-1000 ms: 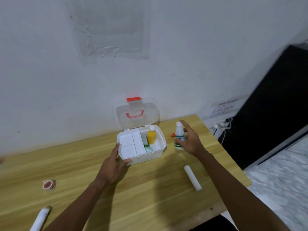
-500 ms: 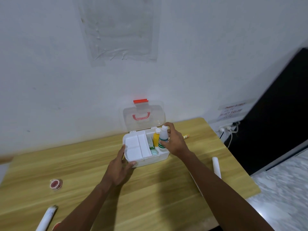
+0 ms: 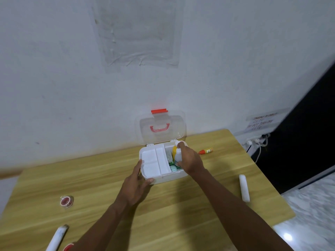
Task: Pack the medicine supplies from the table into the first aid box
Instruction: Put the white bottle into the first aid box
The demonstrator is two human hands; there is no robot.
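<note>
The white first aid box (image 3: 164,179) stands open on the wooden table (image 3: 181,211), its clear lid (image 3: 160,128) with a red handle leaning against the wall. My left hand (image 3: 135,187) grips the box's front left corner. My right hand (image 3: 189,160) is shut on a white bottle (image 3: 178,154) with a green label, held upright inside the box's right compartment. A yellow bottle (image 3: 174,151) stands just behind it. A white insert tray (image 3: 154,163) fills the box's left half.
A small orange-capped tube (image 3: 205,151) lies right of the box. A white roll (image 3: 244,187) lies near the table's right edge. A red tape roll (image 3: 66,201) and another white roll (image 3: 57,238) lie at the front left. Wall sockets and cables (image 3: 257,142) sit far right.
My right hand carried the white bottle from the table right of the box into its right compartment and lowered it. My left hand stayed on the box.
</note>
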